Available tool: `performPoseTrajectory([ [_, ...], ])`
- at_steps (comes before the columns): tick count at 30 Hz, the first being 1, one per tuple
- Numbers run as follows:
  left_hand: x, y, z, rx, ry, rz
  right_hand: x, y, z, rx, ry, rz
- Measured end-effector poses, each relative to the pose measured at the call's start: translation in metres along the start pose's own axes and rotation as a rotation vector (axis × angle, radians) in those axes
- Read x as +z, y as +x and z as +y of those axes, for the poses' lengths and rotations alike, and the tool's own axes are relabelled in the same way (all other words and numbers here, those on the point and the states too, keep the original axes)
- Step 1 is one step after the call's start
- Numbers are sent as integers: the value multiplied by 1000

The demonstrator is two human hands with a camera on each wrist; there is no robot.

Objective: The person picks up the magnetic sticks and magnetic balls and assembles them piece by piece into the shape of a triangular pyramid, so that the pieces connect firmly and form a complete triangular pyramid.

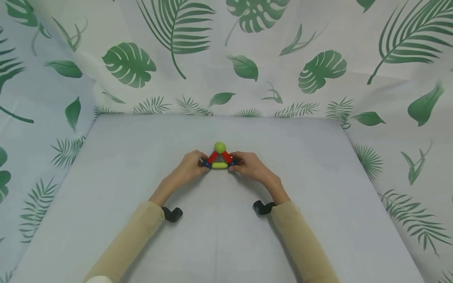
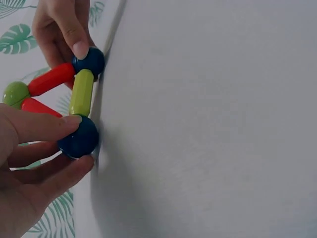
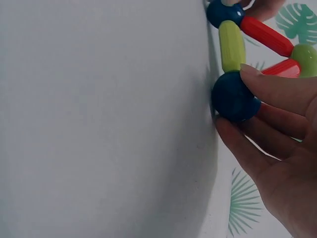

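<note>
A triangle of toy building rods and balls stands at the table's middle. Its top corner is a lime green ball (image 1: 220,147), from which two red rods (image 1: 212,157) slope down. A yellow-green rod (image 1: 220,165) runs level along the bottom between two dark blue balls. My left hand (image 1: 190,167) pinches the left blue ball (image 2: 81,141) between thumb and fingers. On the other side, the right blue ball (image 3: 232,99) is pinched by my right hand (image 1: 252,167). Fingers partly cover both blue balls in the head view.
The pale grey table (image 1: 219,236) spreads around both forearms. Behind it and at its sides hangs a white cloth (image 1: 269,78) with green leaf prints. Black wrist mounts (image 1: 172,214) stick out inward from both beige sleeves (image 1: 301,239).
</note>
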State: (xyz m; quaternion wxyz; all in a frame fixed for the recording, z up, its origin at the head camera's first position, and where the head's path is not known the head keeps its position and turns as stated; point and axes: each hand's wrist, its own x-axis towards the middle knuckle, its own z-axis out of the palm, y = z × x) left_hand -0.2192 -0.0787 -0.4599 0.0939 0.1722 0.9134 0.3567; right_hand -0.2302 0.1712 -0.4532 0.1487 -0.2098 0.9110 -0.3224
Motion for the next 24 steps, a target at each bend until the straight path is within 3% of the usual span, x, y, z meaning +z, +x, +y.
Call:
performPoseTrajectory([
  [5,1,13,-7,12,-4,9,-3,11,5,17,-32,-5],
  [14,-2,36,-14,-28,1,-9,-7,28,12,58,-7,1],
  [18,-2,37,-17,-19,30,-1,-5,30,16,64,14,9],
  [24,-3,23,-26,-25,186,58,-6,21,24,47,38,49],
])
